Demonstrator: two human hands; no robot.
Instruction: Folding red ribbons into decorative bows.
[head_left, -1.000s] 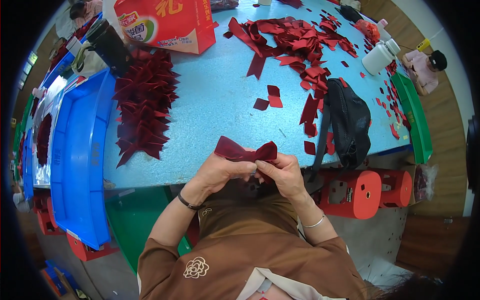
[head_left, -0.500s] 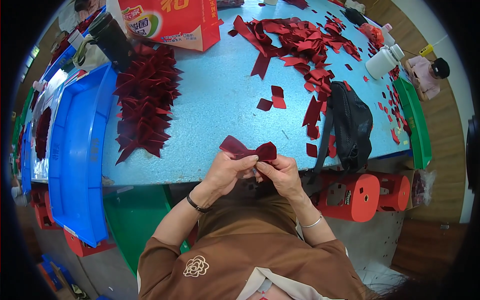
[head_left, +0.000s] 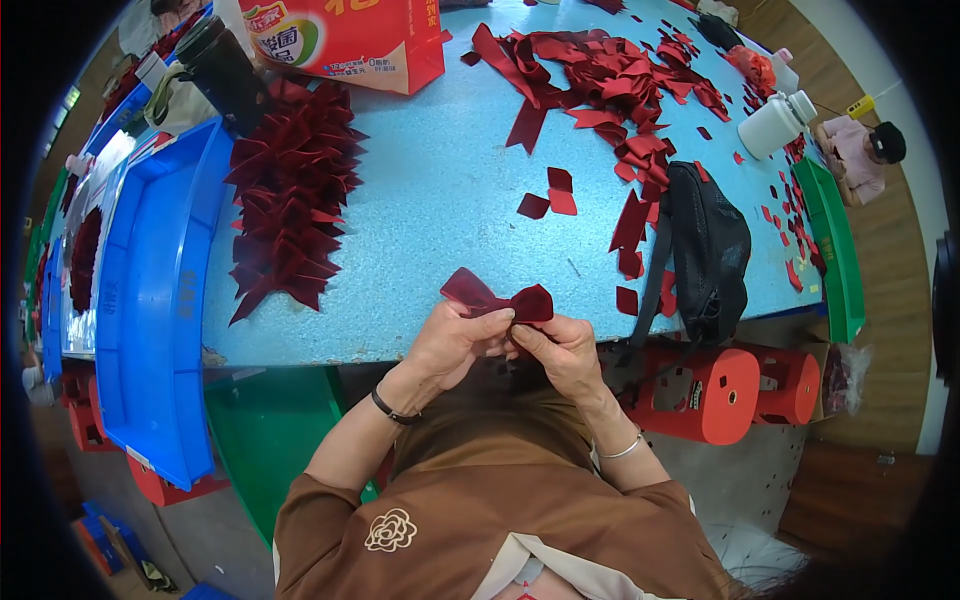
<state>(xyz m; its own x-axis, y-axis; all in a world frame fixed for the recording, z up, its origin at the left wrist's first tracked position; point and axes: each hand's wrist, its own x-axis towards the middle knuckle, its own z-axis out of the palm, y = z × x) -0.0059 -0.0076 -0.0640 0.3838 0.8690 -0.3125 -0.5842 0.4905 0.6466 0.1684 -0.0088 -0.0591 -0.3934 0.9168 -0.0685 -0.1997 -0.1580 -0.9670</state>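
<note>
Soft, velvety dark red cloth forms the bow (head_left: 495, 302), matched by the plush-looking bow stack (head_left: 290, 190), while the ribbon heap (head_left: 610, 80) shows a smoother, satin-like sheen, all above a bench (head_left: 430, 200) with a pale blue, finely mottled surface. The blue tray (head_left: 150, 300) is smooth, slightly glossy plastic, as are the red stool (head_left: 735, 396) and the white bottle (head_left: 775, 125); the black bag (head_left: 707, 250) is matt fabric with mesh. A bangle (head_left: 636, 441) shines like polished metal, the brown top (head_left: 450, 500) is smooth cloth, and the printed carrier bag (head_left: 395, 55), cut off by the frame, is perhaps coated paper.
</note>
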